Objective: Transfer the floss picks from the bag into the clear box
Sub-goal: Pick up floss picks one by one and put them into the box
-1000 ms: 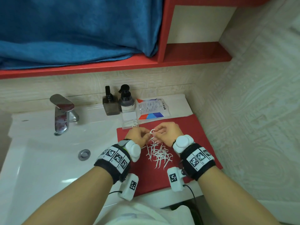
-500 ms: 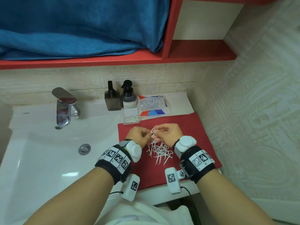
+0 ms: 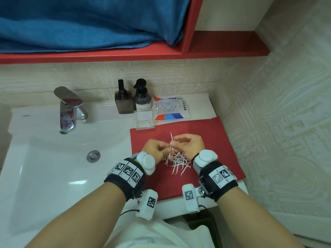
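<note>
Above the red mat (image 3: 215, 136), my left hand (image 3: 157, 149) and right hand (image 3: 189, 144) pinch floss picks (image 3: 172, 144); best aligned before reaching the clear box (image 3: 145, 122) beyond the mat.

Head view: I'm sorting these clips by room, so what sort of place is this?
Most likely a bathroom: a white sink with a chrome tap and a drain, pump bottles against the wall, and a blue towel on a red shelf above.
</note>
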